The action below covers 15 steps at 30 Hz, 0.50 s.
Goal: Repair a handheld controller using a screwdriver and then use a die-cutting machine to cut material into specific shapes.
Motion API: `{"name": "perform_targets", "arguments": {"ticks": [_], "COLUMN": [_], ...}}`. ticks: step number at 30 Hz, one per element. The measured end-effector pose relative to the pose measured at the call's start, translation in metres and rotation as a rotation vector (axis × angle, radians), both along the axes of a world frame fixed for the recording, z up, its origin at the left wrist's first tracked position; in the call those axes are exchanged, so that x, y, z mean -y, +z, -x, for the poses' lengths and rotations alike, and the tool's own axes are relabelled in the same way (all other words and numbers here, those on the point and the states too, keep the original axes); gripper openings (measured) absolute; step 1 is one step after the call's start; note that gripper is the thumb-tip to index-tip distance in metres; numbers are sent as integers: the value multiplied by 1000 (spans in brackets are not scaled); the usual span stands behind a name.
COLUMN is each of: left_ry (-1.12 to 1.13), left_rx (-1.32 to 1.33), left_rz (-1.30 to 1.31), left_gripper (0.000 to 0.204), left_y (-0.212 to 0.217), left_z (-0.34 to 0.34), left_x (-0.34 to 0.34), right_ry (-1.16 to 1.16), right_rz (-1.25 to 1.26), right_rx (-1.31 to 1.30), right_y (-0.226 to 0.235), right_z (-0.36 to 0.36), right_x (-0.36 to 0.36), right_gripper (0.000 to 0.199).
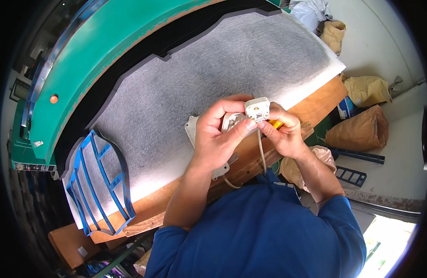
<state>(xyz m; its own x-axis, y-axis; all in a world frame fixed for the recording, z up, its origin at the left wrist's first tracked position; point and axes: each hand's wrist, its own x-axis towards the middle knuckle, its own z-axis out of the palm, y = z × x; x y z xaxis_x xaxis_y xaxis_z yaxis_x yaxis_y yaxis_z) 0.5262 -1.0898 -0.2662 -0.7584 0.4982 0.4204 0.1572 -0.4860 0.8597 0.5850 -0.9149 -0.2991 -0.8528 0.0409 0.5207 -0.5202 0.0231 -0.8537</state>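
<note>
Above the near edge of the padded bench, both my hands meet at a small opened white electrical plug (257, 109) with brass-coloured metal parts inside. My left hand (218, 134) is closed on it, the thumb pressed at its lower edge. A second white hollow piece (230, 120) lies within the same hand. My right hand (284, 132) pinches the plug's other side, and a yellow tool-like piece (275, 124) shows in its palm, mostly hidden. From the plug a white cable (261, 150) hangs toward my body. Behind my left hand is a white flat casing (191, 129), partly covered by the hand.
Grey padding covers the wooden bench (331, 92). A blue plastic rack (100, 185) lies at the left, and a green machine frame (84, 78) curves along the far side. Brown paper sacks (359, 129) and blue slatted pieces (351, 176) stand on the right.
</note>
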Motion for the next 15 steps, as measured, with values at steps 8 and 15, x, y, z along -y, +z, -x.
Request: {"name": "perform_targets", "arguments": {"ticks": [8,15], "left_ry": [-38,30], "left_rx": [186,485], "left_rz": [-69,42], "left_gripper": [17,19], "left_y": [9,7], "left_z": [-6,5], "left_x": [-3,-4], "right_ry": [4,75], "right_rz": [-48,-26], "right_rx": [34,250], "right_y": [6,13], "right_z": [-5,-12], "right_x": [-4,-5], "right_gripper": [17,17]}}
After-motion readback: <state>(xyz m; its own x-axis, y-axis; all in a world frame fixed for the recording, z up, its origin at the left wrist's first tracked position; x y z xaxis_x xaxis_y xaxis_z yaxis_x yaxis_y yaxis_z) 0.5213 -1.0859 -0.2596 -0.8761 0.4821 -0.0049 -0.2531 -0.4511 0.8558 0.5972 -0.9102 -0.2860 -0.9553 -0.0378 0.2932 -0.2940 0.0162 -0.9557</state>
